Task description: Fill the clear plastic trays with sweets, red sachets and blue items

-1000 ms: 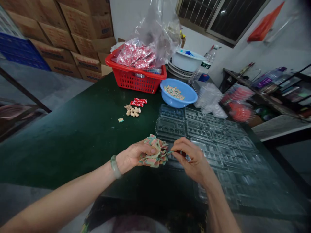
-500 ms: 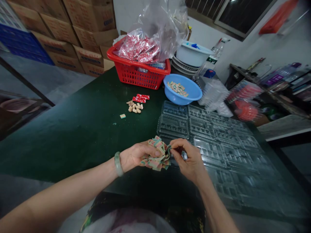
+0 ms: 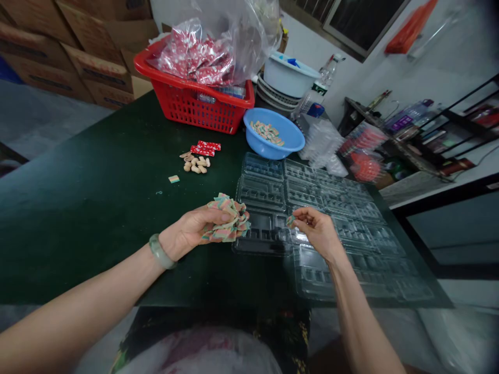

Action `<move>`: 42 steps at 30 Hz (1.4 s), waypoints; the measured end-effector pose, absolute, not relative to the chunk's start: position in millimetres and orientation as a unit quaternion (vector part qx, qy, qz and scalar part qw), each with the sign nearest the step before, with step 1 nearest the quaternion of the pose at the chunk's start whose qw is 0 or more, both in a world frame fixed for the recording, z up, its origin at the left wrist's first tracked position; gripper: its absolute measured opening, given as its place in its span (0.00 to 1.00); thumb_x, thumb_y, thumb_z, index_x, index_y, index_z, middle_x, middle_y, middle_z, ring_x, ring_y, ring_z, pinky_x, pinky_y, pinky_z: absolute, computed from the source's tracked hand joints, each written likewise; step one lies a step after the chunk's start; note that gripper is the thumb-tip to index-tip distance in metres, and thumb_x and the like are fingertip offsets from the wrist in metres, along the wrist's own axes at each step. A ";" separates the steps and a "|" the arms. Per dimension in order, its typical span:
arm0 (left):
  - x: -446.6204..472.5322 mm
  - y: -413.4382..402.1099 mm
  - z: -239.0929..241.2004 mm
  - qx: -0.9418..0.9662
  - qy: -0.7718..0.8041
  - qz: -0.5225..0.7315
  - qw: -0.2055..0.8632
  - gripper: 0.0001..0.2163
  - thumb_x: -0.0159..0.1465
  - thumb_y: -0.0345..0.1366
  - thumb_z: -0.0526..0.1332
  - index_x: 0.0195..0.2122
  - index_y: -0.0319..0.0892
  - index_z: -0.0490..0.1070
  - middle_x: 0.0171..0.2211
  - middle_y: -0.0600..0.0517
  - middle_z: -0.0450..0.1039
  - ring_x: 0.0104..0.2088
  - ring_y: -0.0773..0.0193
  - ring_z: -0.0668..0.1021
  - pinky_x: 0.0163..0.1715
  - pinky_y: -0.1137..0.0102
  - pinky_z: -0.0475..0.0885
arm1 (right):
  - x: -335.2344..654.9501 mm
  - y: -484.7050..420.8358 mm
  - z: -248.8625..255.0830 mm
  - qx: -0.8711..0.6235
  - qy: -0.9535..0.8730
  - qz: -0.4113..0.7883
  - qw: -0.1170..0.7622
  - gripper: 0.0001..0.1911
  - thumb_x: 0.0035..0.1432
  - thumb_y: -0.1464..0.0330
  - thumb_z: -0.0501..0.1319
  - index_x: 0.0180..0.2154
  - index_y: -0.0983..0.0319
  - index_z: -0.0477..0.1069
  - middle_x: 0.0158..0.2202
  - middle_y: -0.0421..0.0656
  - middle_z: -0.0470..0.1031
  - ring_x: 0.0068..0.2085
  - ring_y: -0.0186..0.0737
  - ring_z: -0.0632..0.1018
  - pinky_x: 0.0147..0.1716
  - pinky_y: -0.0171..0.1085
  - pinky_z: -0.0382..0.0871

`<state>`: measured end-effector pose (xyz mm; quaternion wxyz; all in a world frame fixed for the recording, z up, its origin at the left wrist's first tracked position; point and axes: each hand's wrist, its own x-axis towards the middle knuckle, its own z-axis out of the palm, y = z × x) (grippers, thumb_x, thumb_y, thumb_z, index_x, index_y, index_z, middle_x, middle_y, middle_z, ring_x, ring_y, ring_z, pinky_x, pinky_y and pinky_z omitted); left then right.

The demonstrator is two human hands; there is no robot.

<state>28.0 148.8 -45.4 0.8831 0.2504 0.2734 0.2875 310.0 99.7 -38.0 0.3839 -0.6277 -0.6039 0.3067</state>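
My left hand (image 3: pixel 195 226), with a pale green bangle (image 3: pixel 161 252) on its wrist, is closed around a bunch of flat striped pieces (image 3: pixel 230 222) in pink, cream and teal. Apart from it to the right, my right hand (image 3: pixel 316 227) pinches a small striped piece (image 3: pixel 290 221) between thumb and fingertips, above the clear plastic trays (image 3: pixel 262 228). The trays lie in rows with moulded compartments. Left of them on the green table (image 3: pixel 97 208) are a single striped piece (image 3: pixel 173 179), several peanuts (image 3: pixel 197 165) and some red wrapped packets (image 3: pixel 206 148).
A blue basin (image 3: pixel 273 150) with more striped pieces stands behind the trays. Next to it is a red basket (image 3: pixel 195 111) with a clear bag of red packets. Stacked clear containers (image 3: pixel 323 145) stand at the back right, and cardboard boxes (image 3: pixel 97 67) at the back left.
My right hand has moved away from the bunch to the right, carrying one small piece over the trays. My left hand still holds the bunch. The camera view has shifted.
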 end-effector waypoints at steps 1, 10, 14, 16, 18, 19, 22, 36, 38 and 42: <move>28.5 149.3 -44.1 0.248 0.285 0.290 0.879 0.15 0.48 0.26 0.62 0.39 0.35 0.74 0.36 0.43 0.75 0.35 0.52 0.77 0.34 0.66 0.74 | 310.9 102.4 -43.7 -0.628 -0.617 0.300 0.367 0.07 0.50 0.69 0.59 0.34 0.63 0.69 0.25 0.41 0.76 0.27 0.36 0.75 0.29 0.35 0.67; 32.6 153.6 -46.2 0.221 0.318 0.294 0.874 0.14 0.47 0.23 0.63 0.37 0.33 0.74 0.34 0.42 0.75 0.34 0.53 0.78 0.33 0.66 0.75 | 308.2 122.2 -60.9 -0.608 -0.731 0.206 0.232 0.12 0.49 0.77 0.54 0.34 0.62 0.73 0.30 0.41 0.75 0.32 0.36 0.74 0.33 0.35 0.65; 32.5 153.7 -46.2 0.222 0.318 0.292 0.875 0.14 0.46 0.23 0.64 0.36 0.33 0.74 0.35 0.42 0.75 0.34 0.53 0.78 0.34 0.65 0.75 | 299.2 118.7 -60.6 -0.604 -0.747 0.166 0.221 0.12 0.50 0.78 0.53 0.32 0.62 0.73 0.31 0.43 0.72 0.33 0.36 0.72 0.33 0.35 0.64; 32.6 153.4 -46.8 0.223 0.321 0.288 0.874 0.14 0.46 0.23 0.64 0.36 0.33 0.74 0.34 0.42 0.75 0.34 0.53 0.78 0.34 0.65 0.75 | 294.3 117.2 -64.2 -0.615 -0.745 0.125 0.228 0.11 0.50 0.79 0.53 0.32 0.63 0.72 0.33 0.44 0.70 0.34 0.36 0.71 0.33 0.35 0.64; 33.0 153.2 -48.6 0.226 0.314 0.284 0.877 0.14 0.45 0.23 0.64 0.35 0.33 0.74 0.34 0.43 0.75 0.34 0.54 0.78 0.34 0.65 0.74 | 290.8 115.9 -68.6 -0.638 -0.733 0.076 0.223 0.09 0.51 0.78 0.54 0.32 0.63 0.71 0.35 0.44 0.69 0.34 0.37 0.71 0.33 0.35 0.64; 33.2 152.9 -49.6 0.229 0.307 0.285 0.879 0.14 0.45 0.23 0.65 0.35 0.33 0.74 0.34 0.43 0.75 0.34 0.54 0.78 0.35 0.65 0.74 | 289.7 115.2 -70.4 -0.652 -0.727 0.049 0.210 0.08 0.52 0.77 0.55 0.33 0.62 0.71 0.35 0.45 0.69 0.34 0.37 0.71 0.32 0.35 0.64; 34.3 151.3 -51.1 0.239 0.294 0.293 0.878 0.13 0.46 0.24 0.65 0.35 0.33 0.74 0.34 0.43 0.75 0.35 0.55 0.77 0.36 0.65 0.74 | 286.6 112.1 -70.7 -0.668 -0.733 -0.017 0.129 0.08 0.55 0.74 0.54 0.31 0.61 0.71 0.33 0.45 0.69 0.37 0.41 0.71 0.33 0.37 0.63; 38.0 151.3 -53.2 0.240 0.320 0.293 0.869 0.06 0.47 0.26 0.66 0.24 0.35 0.69 0.21 0.52 0.69 0.22 0.69 0.73 0.25 0.75 0.70 | 198.6 88.7 -12.0 -0.442 -0.837 0.087 0.309 0.14 0.59 0.75 0.52 0.43 0.57 0.69 0.39 0.43 0.68 0.39 0.37 0.71 0.38 0.37 0.66; 38.0 150.9 -53.3 0.246 0.301 0.280 0.878 0.07 0.47 0.27 0.67 0.24 0.35 0.69 0.22 0.51 0.69 0.22 0.68 0.73 0.24 0.74 0.69 | 202.1 92.0 -14.0 -0.439 -0.826 0.113 0.334 0.10 0.59 0.75 0.52 0.38 0.59 0.69 0.37 0.43 0.68 0.38 0.36 0.71 0.37 0.36 0.65; 38.4 151.4 -55.6 0.277 0.269 0.265 0.883 0.07 0.48 0.28 0.66 0.26 0.34 0.69 0.23 0.50 0.68 0.21 0.69 0.71 0.21 0.76 0.66 | 214.5 92.9 -4.5 -0.473 -0.765 0.224 0.375 0.04 0.58 0.73 0.54 0.33 0.61 0.67 0.32 0.40 0.67 0.32 0.32 0.69 0.32 0.33 0.63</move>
